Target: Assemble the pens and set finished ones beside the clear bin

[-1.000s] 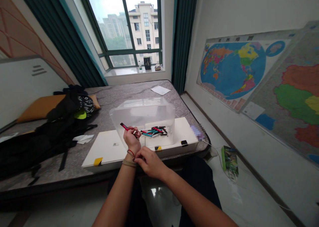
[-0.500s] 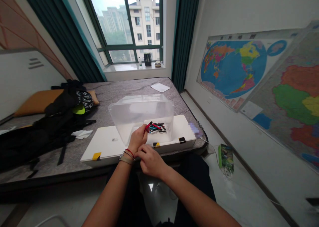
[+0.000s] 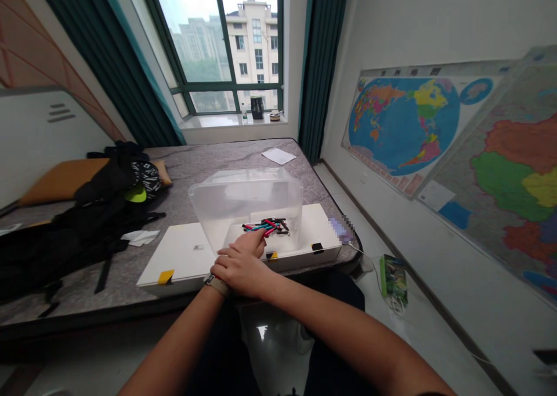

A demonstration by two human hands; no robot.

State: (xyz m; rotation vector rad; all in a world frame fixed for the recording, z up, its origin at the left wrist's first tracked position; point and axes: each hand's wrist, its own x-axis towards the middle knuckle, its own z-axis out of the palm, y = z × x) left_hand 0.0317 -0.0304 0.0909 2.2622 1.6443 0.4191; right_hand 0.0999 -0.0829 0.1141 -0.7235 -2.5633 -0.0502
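A clear plastic bin [image 3: 243, 202] lies on its side, its mouth towards me, on a flat white box [image 3: 174, 248]. A loose pile of pens [image 3: 272, 225], red, teal and black, rests inside it. My left hand [image 3: 250, 243] reaches into the mouth, its fingertips closed at the end of a red pen [image 3: 270, 232] on the near side of the pile. Across the left wrist lies my right hand [image 3: 241, 271], fingers wrapped over it and partly covering the left hand. A watch with a beige strap [image 3: 217, 284] shows just behind those fingers.
The white box sits at the front edge of a grey mattress [image 3: 195, 155]. Black bags [image 3: 82, 228] and a crumpled tissue [image 3: 140, 236] lie to the left. A paper sheet [image 3: 278, 156] lies farther back. On the floor at right is a green box [image 3: 393, 277] with a cable.
My right hand has moved from beside the left wrist to lie over it, covering the red bracelet. My left hand has lowered slightly, and the pens show more plainly.
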